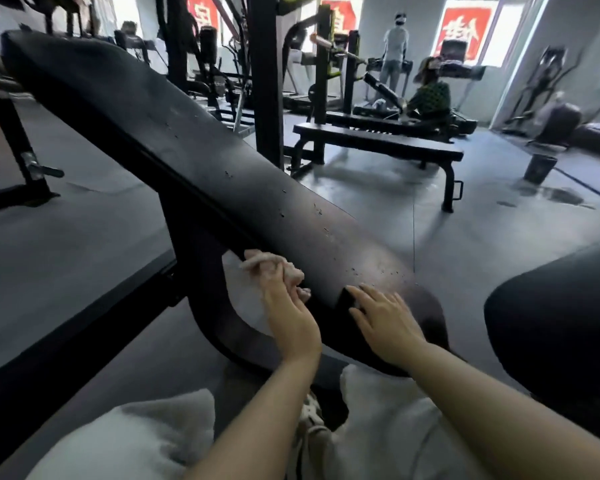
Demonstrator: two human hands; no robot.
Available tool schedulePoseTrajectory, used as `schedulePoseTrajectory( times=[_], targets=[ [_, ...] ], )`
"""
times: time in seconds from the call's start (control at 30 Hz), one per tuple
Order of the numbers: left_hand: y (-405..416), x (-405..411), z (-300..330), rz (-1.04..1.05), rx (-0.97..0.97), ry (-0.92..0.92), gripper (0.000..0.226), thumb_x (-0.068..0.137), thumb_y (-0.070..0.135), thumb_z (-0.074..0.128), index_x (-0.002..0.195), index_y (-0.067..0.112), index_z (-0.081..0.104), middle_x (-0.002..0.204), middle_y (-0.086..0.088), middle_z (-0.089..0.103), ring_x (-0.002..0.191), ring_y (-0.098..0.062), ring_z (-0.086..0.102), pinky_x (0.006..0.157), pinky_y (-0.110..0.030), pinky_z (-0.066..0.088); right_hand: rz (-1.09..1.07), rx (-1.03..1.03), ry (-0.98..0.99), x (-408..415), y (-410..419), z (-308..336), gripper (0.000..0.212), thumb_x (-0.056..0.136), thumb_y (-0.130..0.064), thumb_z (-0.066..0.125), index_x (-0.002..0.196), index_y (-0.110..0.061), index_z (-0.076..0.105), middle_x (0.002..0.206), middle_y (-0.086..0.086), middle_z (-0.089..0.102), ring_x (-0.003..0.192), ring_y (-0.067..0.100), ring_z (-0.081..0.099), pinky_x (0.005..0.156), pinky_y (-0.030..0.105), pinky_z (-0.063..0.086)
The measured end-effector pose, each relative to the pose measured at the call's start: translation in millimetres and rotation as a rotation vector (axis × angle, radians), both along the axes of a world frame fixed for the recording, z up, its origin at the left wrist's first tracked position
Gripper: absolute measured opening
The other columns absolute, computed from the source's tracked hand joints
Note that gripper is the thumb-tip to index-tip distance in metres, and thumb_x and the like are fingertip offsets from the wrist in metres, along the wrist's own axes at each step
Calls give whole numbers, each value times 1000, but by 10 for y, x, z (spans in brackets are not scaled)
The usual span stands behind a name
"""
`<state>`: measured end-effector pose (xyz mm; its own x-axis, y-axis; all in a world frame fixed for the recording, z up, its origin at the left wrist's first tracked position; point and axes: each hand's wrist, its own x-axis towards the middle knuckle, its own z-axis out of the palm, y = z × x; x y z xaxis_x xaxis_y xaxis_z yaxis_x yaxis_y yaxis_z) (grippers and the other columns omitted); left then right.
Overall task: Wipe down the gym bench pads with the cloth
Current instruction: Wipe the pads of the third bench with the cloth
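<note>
Head view: wiping under way on the long inclined pad (194,157) of the bench, at its near end. Left hand (288,317) presses a bunched pale cloth (274,268) against the pad's left edge, fingers curled round it. Right hand (385,320) lies flat on the pad's near end, fingers spread, bracing. Next move, likely: sliding the cloth up along the speckled surface, keeping pressure; second pad (561,327) at right probably left to do.
</note>
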<state>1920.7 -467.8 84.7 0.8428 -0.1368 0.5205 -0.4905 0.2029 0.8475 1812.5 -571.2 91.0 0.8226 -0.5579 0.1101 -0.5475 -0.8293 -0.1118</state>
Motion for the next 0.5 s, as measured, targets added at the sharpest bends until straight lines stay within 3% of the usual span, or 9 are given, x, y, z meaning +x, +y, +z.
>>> schedulePoseTrajectory(
  times=[0.07, 0.13, 0.23, 0.3, 0.37, 0.5],
  targets=[
    [22, -102, -233, -98, 109, -94, 34, 101, 24, 32, 130, 11, 45, 143, -6, 38, 124, -32, 44, 86, -43, 51, -34, 34, 8, -171, 4, -106, 48, 101, -41, 29, 149, -34, 22, 155, -4, 27, 137, 21, 32, 114, 36, 20],
    [46, -173, -438, -162, 250, -164, 46, 99, 40, 25, 137, 18, 40, 150, -14, 26, 133, -43, 31, 95, -52, 45, -64, 62, 11, -301, -3, -186, 49, 100, -43, 26, 149, -35, 22, 153, -4, 30, 134, 24, 36, 112, 38, 24],
    [143, -345, -610, -212, 426, -362, 46, 99, 19, 31, 144, 15, 34, 158, -9, 9, 145, -33, 6, 118, -43, 15, -83, 86, 32, -479, -9, -255, 49, 101, -41, 29, 149, -35, 22, 153, -3, 32, 131, 26, 39, 110, 38, 28],
    [186, -466, -681, -196, 584, -633, 52, 91, 10, 33, 142, 14, 38, 156, -12, 18, 146, -30, -1, 119, -39, 3, -96, 112, 49, -597, 2, -253, 50, 101, -39, 33, 149, -34, 22, 153, -2, 30, 134, 26, 36, 111, 39, 26],
    [177, -568, -702, -160, 747, -847, 55, 85, 11, 33, 138, 11, 46, 150, -13, 32, 145, -28, 3, 116, -41, 7, -95, 109, 85, -709, 0, -224, 50, 101, -38, 34, 149, -33, 22, 154, -2, 27, 136, 24, 34, 112, 38, 25],
    [85, -690, -684, -161, 902, -1056, 56, 79, 13, 34, 133, 5, 49, 143, -16, 41, 139, -32, 25, 112, -45, 13, -84, 69, 188, -997, -86, -173, 49, 101, -37, 34, 149, -31, 24, 156, -4, 23, 139, 21, 28, 115, 38, 18]
  ],
)
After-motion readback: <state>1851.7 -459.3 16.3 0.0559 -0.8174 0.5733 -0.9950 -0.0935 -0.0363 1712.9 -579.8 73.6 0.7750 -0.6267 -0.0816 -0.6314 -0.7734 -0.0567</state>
